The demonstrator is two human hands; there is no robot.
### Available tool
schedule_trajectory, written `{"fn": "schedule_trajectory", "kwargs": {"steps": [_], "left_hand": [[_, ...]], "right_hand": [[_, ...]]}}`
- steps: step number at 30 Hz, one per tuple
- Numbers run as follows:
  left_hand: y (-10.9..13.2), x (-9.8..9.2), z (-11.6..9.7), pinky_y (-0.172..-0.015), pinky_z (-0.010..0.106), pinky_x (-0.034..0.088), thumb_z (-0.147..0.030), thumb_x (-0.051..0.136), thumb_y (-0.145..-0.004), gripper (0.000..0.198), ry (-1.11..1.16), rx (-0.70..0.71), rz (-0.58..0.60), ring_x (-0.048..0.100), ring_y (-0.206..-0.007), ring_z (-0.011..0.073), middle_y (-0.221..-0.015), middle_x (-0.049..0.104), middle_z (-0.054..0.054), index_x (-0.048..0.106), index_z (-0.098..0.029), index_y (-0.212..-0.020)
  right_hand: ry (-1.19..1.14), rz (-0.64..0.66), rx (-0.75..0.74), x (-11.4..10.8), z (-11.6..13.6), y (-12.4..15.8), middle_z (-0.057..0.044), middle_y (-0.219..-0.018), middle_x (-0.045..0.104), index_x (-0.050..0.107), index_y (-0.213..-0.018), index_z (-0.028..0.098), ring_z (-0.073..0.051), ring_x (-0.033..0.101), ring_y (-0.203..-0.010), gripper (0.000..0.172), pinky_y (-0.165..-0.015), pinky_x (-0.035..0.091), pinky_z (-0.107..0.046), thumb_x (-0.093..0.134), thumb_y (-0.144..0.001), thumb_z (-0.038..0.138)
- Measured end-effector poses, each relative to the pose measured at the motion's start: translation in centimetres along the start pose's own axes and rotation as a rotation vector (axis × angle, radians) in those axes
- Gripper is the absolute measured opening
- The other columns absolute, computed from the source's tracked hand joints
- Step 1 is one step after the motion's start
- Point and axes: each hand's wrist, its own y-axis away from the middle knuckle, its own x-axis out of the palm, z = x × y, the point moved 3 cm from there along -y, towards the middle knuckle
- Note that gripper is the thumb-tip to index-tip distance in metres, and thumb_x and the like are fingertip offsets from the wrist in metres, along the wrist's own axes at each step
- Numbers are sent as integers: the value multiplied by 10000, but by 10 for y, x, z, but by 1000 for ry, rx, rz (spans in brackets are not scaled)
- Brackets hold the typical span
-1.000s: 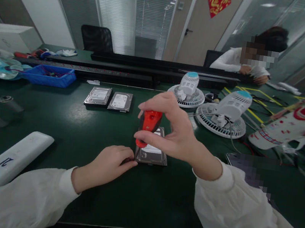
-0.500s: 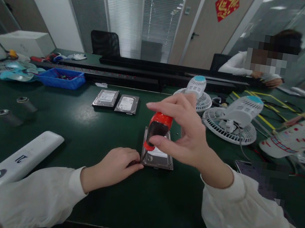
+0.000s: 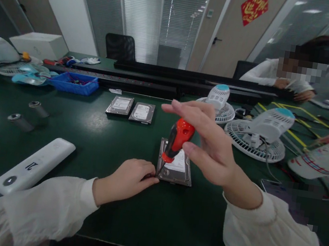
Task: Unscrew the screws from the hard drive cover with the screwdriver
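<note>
A hard drive (image 3: pixel 177 173) lies flat on the green table, its white label partly covered by a red and black screwdriver (image 3: pixel 180 138). Tilted, with its top leaning right, the screwdriver has its shaft running down to the drive's near left corner. My right hand (image 3: pixel 214 149) has it by the handle, thumb against the right side and outstretched fingers over the top. At that same corner, my left hand (image 3: pixel 129 179) grips the drive's edge with bent fingers; the exact contact is hidden. Two more hard drives, one at left (image 3: pixel 120 106) and one at right (image 3: pixel 141 112), lie farther back.
A white power bank-like device (image 3: pixel 35 167) and two metal cylinders (image 3: pixel 21 122) are on the left. Behind them sits a blue bin (image 3: pixel 75 85). White fans (image 3: pixel 255 139), a phone (image 3: pixel 283 198) and a patterned container (image 3: pixel 323 160) occupy the right. Another person (image 3: pixel 287 76) sits opposite.
My right thumb and fingers have shifted on the screwdriver, and its handle now leans right with more red showing. My left hand stays at the drive's corner. The view has swung slightly left.
</note>
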Motion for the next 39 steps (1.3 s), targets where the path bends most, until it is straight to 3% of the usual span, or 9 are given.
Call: {"fn": "schedule_trajectory", "kwargs": {"steps": [4, 6, 12, 16, 19, 25, 32, 37, 39], "left_hand": [[0, -1, 0, -742, 303, 481, -318, 688, -1057, 169, 2, 6, -9, 707, -851, 203, -935, 750, 21, 730, -194, -951], [1, -1, 0, -753, 306, 484, -319, 690, -1056, 165, -2, 17, -17, 710, -862, 205, -947, 754, 22, 728, -193, -956], [2, -1, 0, -744, 313, 484, -333, 675, -1065, 191, -10, 29, -21, 713, -861, 207, -948, 754, 22, 722, -192, -946], [2, 0, -1, -744, 315, 487, -330, 675, -1066, 181, -17, 35, -23, 718, -864, 210, -953, 757, 27, 727, -192, -960], [2, 0, 0, -753, 314, 494, -331, 676, -1065, 174, -8, 40, -42, 720, -873, 209, -960, 758, 26, 731, -196, -970], [2, 0, 1, -734, 305, 494, -350, 668, -1070, 199, 22, 23, -37, 715, -851, 198, -949, 753, 19, 730, -202, -953], [3, 0, 1, -756, 308, 503, -361, 650, -1079, 209, -2, 25, -26, 724, -883, 202, -981, 770, 26, 730, -204, -967], [2, -3, -2, -751, 304, 511, -347, 656, -1074, 198, 6, 9, -17, 726, -870, 204, -961, 758, 26, 741, -202, -968], [2, -4, -2, -756, 303, 514, -345, 662, -1070, 194, 6, 7, -18, 725, -868, 203, -959, 758, 25, 742, -201, -967]], "right_hand": [[51, -49, 2, 0, -1, 0, -13, -1074, 758, 599, -1520, 286, -200, 631, -924, 519, -899, 511, -434, 682, -1008, 301], [89, -43, 23, 0, -2, 1, -13, -1060, 742, 637, -1439, 282, -183, 595, -856, 477, -818, 493, -396, 755, -983, 361], [-60, 54, 96, 1, -1, 3, -75, -1398, 703, 479, -1620, 284, -240, 617, -1103, 535, -981, 504, -463, 501, -1087, 319], [-14, 10, 59, 0, 0, 2, -48, -1190, 746, 580, -1510, 270, -212, 624, -982, 491, -902, 510, -409, 652, -1024, 270], [62, 24, 37, 1, 0, 1, -44, -1123, 732, 610, -1429, 252, -199, 593, -895, 428, -850, 487, -402, 682, -1029, 384], [-45, 66, 69, -2, 2, 0, -82, -1345, 725, 513, -1600, 261, -243, 609, -1150, 528, -1020, 491, -463, 511, -1072, 260], [53, -20, 0, -4, 0, 0, -40, -1020, 734, 677, -1273, 226, -205, 618, -905, 380, -788, 518, -366, 798, -941, 366], [-32, 23, 11, -8, 0, 0, -112, -1304, 766, 616, -1505, 228, -266, 641, -1145, 498, -989, 538, -487, 602, -1012, 297], [-38, 16, 14, -9, 1, -1, -96, -1257, 783, 608, -1529, 243, -256, 662, -1084, 559, -960, 551, -481, 646, -971, 254]]}}
